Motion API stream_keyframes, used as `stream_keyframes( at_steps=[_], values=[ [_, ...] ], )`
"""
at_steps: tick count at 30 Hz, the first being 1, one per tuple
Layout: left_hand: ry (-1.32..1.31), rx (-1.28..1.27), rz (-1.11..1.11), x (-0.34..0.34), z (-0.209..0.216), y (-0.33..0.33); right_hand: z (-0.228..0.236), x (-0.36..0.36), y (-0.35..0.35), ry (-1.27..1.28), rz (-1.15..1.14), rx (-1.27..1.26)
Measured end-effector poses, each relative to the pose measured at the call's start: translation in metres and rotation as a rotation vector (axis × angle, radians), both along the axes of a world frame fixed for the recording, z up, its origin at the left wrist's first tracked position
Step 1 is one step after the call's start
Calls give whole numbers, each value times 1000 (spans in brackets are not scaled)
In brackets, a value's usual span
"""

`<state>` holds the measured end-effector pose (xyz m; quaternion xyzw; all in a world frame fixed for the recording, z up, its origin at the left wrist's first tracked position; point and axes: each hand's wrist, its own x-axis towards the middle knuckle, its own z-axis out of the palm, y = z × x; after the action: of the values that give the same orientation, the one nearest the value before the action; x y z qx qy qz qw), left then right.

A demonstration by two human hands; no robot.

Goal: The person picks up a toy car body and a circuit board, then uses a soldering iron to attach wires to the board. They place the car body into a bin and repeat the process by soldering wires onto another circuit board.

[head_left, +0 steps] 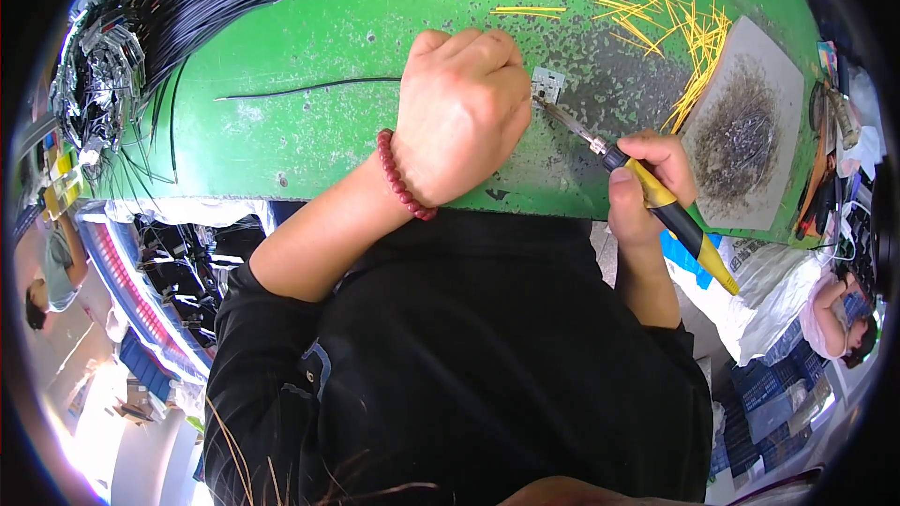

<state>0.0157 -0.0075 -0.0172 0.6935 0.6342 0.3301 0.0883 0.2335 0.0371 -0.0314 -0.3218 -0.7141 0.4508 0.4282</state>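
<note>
My right hand (652,178) grips a yellow and black soldering iron (661,203). The iron's metal tip points up and left and meets the edge of a small circuit board (547,84), or comes very near it; I cannot tell which. My left hand (469,98) is closed just left of the board, knuckles up, with a red bead bracelet on its wrist. A black wire (309,88) lies across the green bench and runs into that hand. The left fingertips and the wire's end toward the board are hidden under the hand.
Thin yellow sticks (675,23) lie scattered at the far right, beside a grey board with dark burnt residue (741,145). Black wires (211,9) form a big bundle at the far left, near a heap of shiny metallic pieces (98,84). Tools (825,187) crowd the right edge.
</note>
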Motion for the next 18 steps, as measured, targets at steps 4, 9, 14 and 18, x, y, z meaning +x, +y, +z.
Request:
stream_keyframes(
  at_steps=[4,9,14,18],
  values=[
    [7,14,1,0,1,1,2,0,-6,168,-74,-21],
    [42,40,-3,2,3,0,6,18,-2,144,-98,-3],
    [-75,-44,-47,-6,12,8,-2,25,1,88,-108,33],
    [61,40,14,-19,12,46,1,25,-1,94,-94,20]
  ],
)
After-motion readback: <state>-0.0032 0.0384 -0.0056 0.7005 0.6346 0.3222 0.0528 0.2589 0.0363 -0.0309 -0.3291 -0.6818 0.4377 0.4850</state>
